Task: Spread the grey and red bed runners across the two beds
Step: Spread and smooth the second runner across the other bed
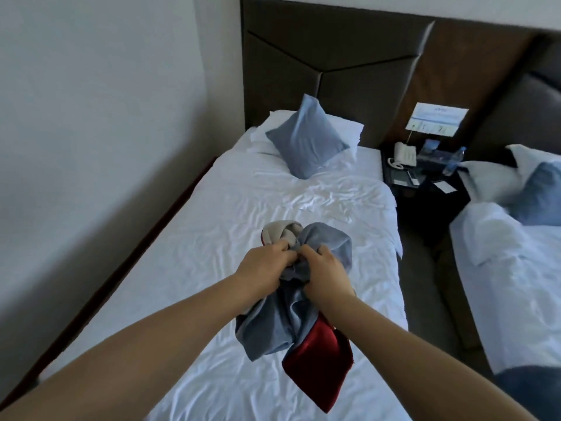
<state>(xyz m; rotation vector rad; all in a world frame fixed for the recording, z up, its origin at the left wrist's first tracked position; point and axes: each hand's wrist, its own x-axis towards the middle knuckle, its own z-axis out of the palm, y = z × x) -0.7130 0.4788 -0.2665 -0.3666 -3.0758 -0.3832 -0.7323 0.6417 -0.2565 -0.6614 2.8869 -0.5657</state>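
Note:
A bunched grey and red bed runner (282, 323) hangs in the air over the left bed (212, 232), which has a creased white sheet. My left hand (264, 265) and my right hand (324, 275) grip its gathered top side by side, fingers curled into the cloth. Grey folds droop below my hands and a red satin part (318, 363) dangles lowest. A pale lining shows at the top of the bundle. The right bed (501, 284) is at the right edge, with a grey cloth (528, 387) lying across its near end.
A blue cushion (306, 141) leans on white pillows at the dark headboard (328, 62). A nightstand (425, 177) with a phone, bottle and papers stands between the beds. A narrow carpeted aisle separates them. The wall runs along the left bed.

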